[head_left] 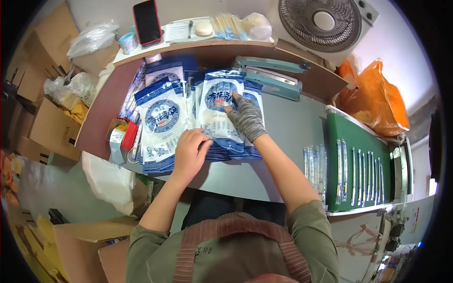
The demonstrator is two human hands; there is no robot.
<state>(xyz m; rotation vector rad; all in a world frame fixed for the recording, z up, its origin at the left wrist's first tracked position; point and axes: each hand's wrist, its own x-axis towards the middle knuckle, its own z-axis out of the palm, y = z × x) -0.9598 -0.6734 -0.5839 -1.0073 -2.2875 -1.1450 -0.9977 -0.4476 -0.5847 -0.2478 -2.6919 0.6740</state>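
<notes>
A white and blue printed plastic pouch [222, 113] lies on top of a pile at the middle of the grey table. On its face rests my right hand [249, 119], in a grey fingerless glove, with the fingers stretched out. My left hand [189, 152] is bare, its thumb and fingers closed together at the pouch's lower left corner. The fingers partly cover that corner. Just left of it, another pouch [163, 118] of the same print tops a second pile, and more pouches [165, 73] lie behind.
Behind the pouches stands a teal bag sealer [273, 82]. A red box [121, 134] is at the left edge. To the right, slim wrapped sticks [361, 177] lie on a green conveyor belt [347, 125]. A shelf [198, 44] at the back holds a phone [147, 23]; a fan [323, 21] stands beyond.
</notes>
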